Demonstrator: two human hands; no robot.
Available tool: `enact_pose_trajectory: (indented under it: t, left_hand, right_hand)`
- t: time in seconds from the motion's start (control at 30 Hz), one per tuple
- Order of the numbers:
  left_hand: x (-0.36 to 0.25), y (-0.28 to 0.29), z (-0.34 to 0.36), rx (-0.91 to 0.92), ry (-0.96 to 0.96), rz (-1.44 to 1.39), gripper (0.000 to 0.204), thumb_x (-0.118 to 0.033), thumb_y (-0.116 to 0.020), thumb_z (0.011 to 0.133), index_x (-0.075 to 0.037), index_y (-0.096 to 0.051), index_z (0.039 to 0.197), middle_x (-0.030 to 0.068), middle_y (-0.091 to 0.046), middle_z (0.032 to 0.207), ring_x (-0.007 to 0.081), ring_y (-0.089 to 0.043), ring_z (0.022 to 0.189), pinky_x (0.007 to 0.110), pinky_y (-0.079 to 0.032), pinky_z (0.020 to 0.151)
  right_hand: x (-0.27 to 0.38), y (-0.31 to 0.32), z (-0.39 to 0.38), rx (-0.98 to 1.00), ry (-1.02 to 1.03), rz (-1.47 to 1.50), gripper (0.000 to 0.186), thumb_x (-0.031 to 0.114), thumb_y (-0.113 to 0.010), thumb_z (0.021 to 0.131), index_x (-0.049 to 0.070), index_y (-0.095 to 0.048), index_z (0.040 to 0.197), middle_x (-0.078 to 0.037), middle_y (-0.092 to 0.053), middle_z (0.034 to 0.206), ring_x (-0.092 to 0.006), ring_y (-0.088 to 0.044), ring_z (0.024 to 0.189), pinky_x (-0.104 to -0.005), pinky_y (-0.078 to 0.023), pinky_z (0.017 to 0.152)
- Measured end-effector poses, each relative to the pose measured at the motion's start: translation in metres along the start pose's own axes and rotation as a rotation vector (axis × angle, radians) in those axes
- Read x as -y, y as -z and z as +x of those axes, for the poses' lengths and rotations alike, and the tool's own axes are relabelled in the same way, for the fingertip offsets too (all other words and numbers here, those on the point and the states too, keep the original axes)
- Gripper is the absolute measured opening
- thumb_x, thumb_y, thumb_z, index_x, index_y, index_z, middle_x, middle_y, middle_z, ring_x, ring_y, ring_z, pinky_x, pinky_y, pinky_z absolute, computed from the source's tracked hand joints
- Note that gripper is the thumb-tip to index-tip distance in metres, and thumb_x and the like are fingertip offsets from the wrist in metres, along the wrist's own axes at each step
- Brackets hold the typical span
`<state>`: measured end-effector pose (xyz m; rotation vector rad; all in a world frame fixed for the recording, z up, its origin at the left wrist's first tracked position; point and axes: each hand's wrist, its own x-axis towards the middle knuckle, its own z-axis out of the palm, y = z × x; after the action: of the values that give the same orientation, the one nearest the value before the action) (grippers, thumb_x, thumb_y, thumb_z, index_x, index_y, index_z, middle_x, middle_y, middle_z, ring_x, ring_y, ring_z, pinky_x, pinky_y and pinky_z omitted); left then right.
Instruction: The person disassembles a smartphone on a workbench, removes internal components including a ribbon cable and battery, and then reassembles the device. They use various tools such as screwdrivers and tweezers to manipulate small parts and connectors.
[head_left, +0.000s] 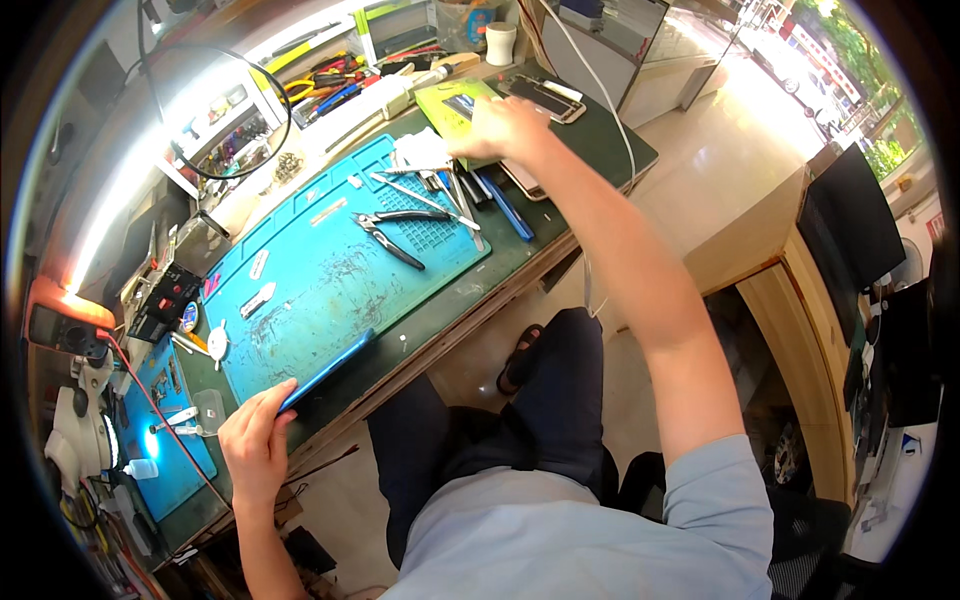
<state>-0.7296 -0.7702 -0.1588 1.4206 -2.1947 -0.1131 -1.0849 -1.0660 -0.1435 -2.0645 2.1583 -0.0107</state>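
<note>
My left hand (258, 440) is closed around one end of a slim blue object (330, 370), seen nearly edge-on at the near edge of the mat; its kind is unclear. My right hand (505, 130) reaches to the far right of the bench, over a yellow-green flat package (440, 97). Its fingertips are mostly hidden, so any hold is unclear. White crumpled tissue (422, 150) lies beside it. Black-handled cutters (395, 232) rest with their handles apart on the blue work mat (320, 290). Tweezers (420, 193) and a blue pen-like tool (507, 208) lie near the right hand.
An opened phone (545, 98) lies at the bench's far right. Pliers and other hand tools (330, 85) fill a rack at the back. At the left stand an orange-cased meter (65, 315), with a red cable, and a second blue mat (165, 460). A white cable hangs at the right.
</note>
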Motion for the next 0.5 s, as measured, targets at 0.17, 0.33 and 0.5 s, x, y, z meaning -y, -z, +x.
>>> enact_pose_trajectory:
  t: [0.17,0.33,0.5]
  left_hand:
    - [0.003,0.0,0.002,0.001,-0.004,-0.021,0.03,0.005,-0.068,0.081,-0.001,-0.071,0.11,0.0159,-0.073,0.101,0.0322,-0.072,0.088,0.037,-0.055,0.077]
    - [0.005,0.001,0.001,0.019,-0.01,-0.057,0.033,0.007,-0.064,0.082,0.001,-0.068,0.113,0.0177,-0.072,0.102,0.0346,-0.07,0.091,0.038,-0.055,0.079]
    - [0.001,-0.001,0.002,0.031,-0.001,-0.101,0.037,0.01,-0.057,0.082,0.002,-0.065,0.118,0.0207,-0.069,0.11,0.0372,-0.068,0.099,0.041,-0.053,0.086]
  right_hand:
    - [-0.033,0.026,0.036,-0.029,0.158,0.242,0.082,0.06,-0.073,0.068,-0.004,-0.069,0.118,-0.019,-0.071,0.108,-0.0274,-0.07,0.091,-0.0355,-0.055,0.075]
    - [-0.076,0.046,0.031,-0.046,0.059,0.163,0.087,0.062,-0.071,0.067,0.004,-0.065,0.131,-0.022,-0.069,0.115,-0.0325,-0.069,0.101,-0.0401,-0.055,0.086]
    - [-0.113,0.011,0.044,-0.174,-0.029,-0.006,0.087,0.067,-0.073,0.062,0.015,-0.066,0.132,-0.017,-0.057,0.141,-0.0365,-0.053,0.131,-0.0505,-0.045,0.105]
